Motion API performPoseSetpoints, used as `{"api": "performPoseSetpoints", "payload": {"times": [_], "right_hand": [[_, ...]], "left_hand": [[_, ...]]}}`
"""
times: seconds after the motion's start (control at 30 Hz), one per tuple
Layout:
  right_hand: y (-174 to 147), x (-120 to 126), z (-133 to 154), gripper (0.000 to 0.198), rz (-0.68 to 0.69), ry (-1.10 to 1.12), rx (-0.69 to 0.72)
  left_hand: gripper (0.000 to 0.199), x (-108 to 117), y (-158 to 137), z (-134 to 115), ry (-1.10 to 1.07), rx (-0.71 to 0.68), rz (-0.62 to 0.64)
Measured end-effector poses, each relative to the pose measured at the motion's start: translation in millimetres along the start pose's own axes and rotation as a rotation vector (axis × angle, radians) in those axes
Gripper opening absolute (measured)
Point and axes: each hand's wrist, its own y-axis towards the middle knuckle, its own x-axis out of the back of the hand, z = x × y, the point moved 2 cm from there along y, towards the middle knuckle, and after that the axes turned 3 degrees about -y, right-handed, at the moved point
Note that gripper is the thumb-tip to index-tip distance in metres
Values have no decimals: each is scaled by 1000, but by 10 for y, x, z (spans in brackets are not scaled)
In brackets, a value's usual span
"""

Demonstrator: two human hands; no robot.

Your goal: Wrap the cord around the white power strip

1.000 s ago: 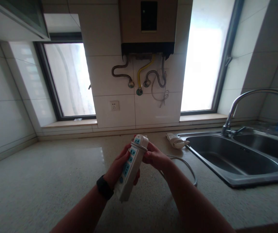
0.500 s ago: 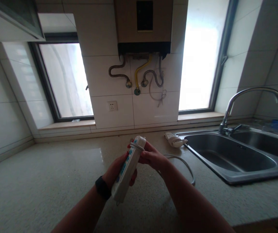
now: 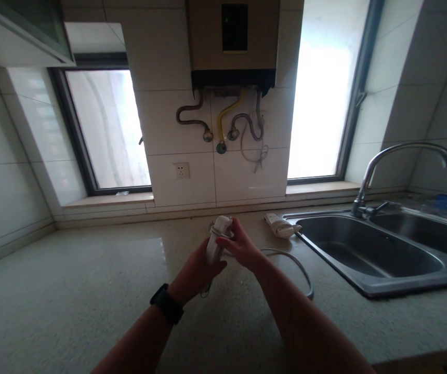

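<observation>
A white power strip [image 3: 213,253] is held above the counter, tilted, with its narrow edge toward me. My left hand [image 3: 194,274] is closed around its middle, and a dark watch band sits on that wrist. At the strip's far end, my right hand [image 3: 242,245] pinches the cord that loops around it. That grey-white cord [image 3: 299,264] runs on behind my right wrist and curves over the countertop. The strip's socket face is turned out of sight. Part of a small wire loop hangs below the near end.
A white bundled item [image 3: 280,226] lies beside the double steel sink [image 3: 367,283] with its curved faucet [image 3: 371,161]. On the tiled wall are an outlet [image 3: 181,170] and a water heater [image 3: 233,57] with hoses. The speckled countertop [image 3: 102,291] spreads out on the left.
The power strip has been rolled over, so its blue-marked sockets no longer show. My left hand's grip has turned with it. My right fingers have shifted over the looped cord at the far end.
</observation>
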Motion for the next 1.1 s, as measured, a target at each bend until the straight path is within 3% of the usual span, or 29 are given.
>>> {"api": "performPoseSetpoints", "payload": {"times": [0.07, 0.17, 0.23, 0.37, 0.5, 0.6, 0.83, 1.1], "right_hand": [[5, -21, -39, 44, -19, -80, 6], [5, -62, -65, 44, -57, -135, 8], [-1, -101, -70, 45, -86, -150, -3], [-25, -196, -80, 47, -154, -209, -44], [-41, -240, -59, 47, -181, -236, -57], [-32, -207, -19, 42, -106, -179, -85], [-14, -15, 61, 49, 77, -172, -156], [-7, 63, 56, 49, 168, -134, -94]], "left_hand": [[63, -27, 0, 26, 96, 9, -81], [90, -54, -25, 45, 190, 32, -188], [99, -71, -41, 39, 293, 1, -202], [96, -77, -37, 56, 374, -58, -183], [83, -28, -5, 65, 285, -63, -170], [78, 19, 4, -10, 151, -87, -170], [85, 115, -16, -181, -259, 84, -79], [86, 188, -7, -144, -474, 143, 2]]}}
